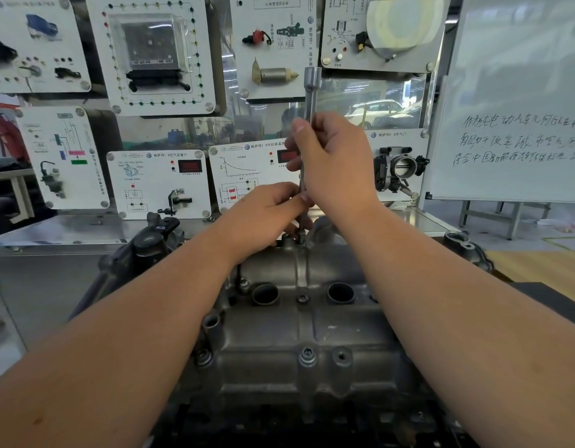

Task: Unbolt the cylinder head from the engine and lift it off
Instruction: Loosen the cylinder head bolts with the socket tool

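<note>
Grey cast-metal cylinder head [299,334] fills the lower middle of the frame, its near edge cut off and its sides hidden under both forearms. At upper centre the right hand [334,163] grips an upright wrench [312,92], while the left hand [266,211] pinches its lower shaft. The wrench tip meets a bolt [301,236], largely hidden by fingers.
</note>
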A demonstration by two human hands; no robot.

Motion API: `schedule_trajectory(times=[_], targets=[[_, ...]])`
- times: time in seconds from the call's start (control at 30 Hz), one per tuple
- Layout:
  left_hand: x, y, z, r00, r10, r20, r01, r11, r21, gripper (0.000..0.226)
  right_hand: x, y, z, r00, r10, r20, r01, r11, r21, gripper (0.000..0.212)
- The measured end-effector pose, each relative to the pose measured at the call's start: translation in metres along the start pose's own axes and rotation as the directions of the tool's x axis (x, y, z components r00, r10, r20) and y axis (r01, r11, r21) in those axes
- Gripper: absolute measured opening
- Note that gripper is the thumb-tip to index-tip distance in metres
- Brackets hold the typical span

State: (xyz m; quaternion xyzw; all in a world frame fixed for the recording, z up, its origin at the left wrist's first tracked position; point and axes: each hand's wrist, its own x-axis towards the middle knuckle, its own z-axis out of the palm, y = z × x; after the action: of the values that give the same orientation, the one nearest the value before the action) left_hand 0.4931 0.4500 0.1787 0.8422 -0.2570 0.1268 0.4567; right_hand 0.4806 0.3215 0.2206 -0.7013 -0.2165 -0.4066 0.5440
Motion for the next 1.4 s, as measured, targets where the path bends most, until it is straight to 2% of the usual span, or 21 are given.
schedule_trajectory(times=[0.1,0.17,0.23,0.3,0.43,0.57,0.73,0.8,0.93,1.03,1.17,1.23,1.4], targets=[[0.0000,-0.0008,-0.0009,1.000,0.027,0.004,-0.027,1.000,-0.003,0.019,0.0005,0.0002,0.0013,0.999,0.016,0.040,-0.016,1.000,0.002,0.026],[0.0008,-0.0011,-0.0016,0.999,0.049,0.003,-0.049,0.999,-0.003,0.020,-0.0005,-0.0002,0.0023,0.998,0.027,0.064,-0.029,0.999,0.030,0.023],[0.0019,-0.0007,-0.0013,0.998,0.070,0.004,-0.070,0.998,-0.008,0.029,-0.0018,-0.0005,0.0023,0.998,0.027,0.061,-0.031,0.997,0.067,0.013],[0.0020,-0.0012,-0.0006,0.997,0.082,0.005,-0.082,0.997,0.001,0.036,-0.0026,-0.0006,0.0015,0.999,0.024,0.041,-0.027,0.996,0.081,0.017],[0.0018,-0.0021,-0.0003,0.999,0.045,-0.020,-0.045,0.999,0.018,0.021,-0.0016,-0.0011,0.0019,0.999,0.011,0.045,-0.012,1.000,0.021,0.021],[-0.0008,0.0019,-0.0010,0.999,0.030,-0.009,-0.030,0.999,0.036,0.019,-0.0006,-0.0007,0.0026,0.996,0.047,0.079,-0.048,0.999,0.020,0.027],[0.0005,0.0010,-0.0018,0.998,0.055,-0.015,-0.054,0.998,0.007,0.022,-0.0020,-0.0001,0.0010,0.997,0.044,0.065,-0.050,0.995,0.088,0.011],[0.0003,0.0014,-0.0011,0.997,0.068,-0.021,-0.068,0.998,0.013,0.026,-0.0019,0.0005,0.0002,0.998,0.036,0.047,-0.040,0.995,0.091,0.012],[-0.0010,0.0027,0.0001,1.000,0.017,-0.020,-0.016,1.000,0.015,0.018,-0.0014,0.0002,0.0013,0.997,0.023,0.068,-0.025,0.999,0.029,0.026],[-0.0015,0.0036,-0.0008,1.000,0.014,-0.008,-0.014,1.000,0.006,0.017,-0.0009,0.0003,0.0018,0.995,0.051,0.091,-0.057,0.997,0.055,0.030],[-0.0011,0.0025,-0.0012,0.999,0.033,-0.030,-0.033,0.999,-0.012,0.011,-0.0017,-0.0001,0.0005,0.998,0.004,0.061,-0.008,0.998,0.058,0.011],[-0.0006,0.0023,-0.0012,0.999,0.016,-0.038,-0.016,1.000,0.003,0.016,-0.0012,0.0017,0.0003,1.000,-0.001,0.027,-0.001,0.999,0.051,0.017],[-0.0018,0.0043,0.0000,1.000,-0.022,-0.006,0.022,1.000,-0.012,0.017,0.0014,0.0035,0.0017,0.999,0.033,0.027,-0.034,0.999,0.029,0.014]])
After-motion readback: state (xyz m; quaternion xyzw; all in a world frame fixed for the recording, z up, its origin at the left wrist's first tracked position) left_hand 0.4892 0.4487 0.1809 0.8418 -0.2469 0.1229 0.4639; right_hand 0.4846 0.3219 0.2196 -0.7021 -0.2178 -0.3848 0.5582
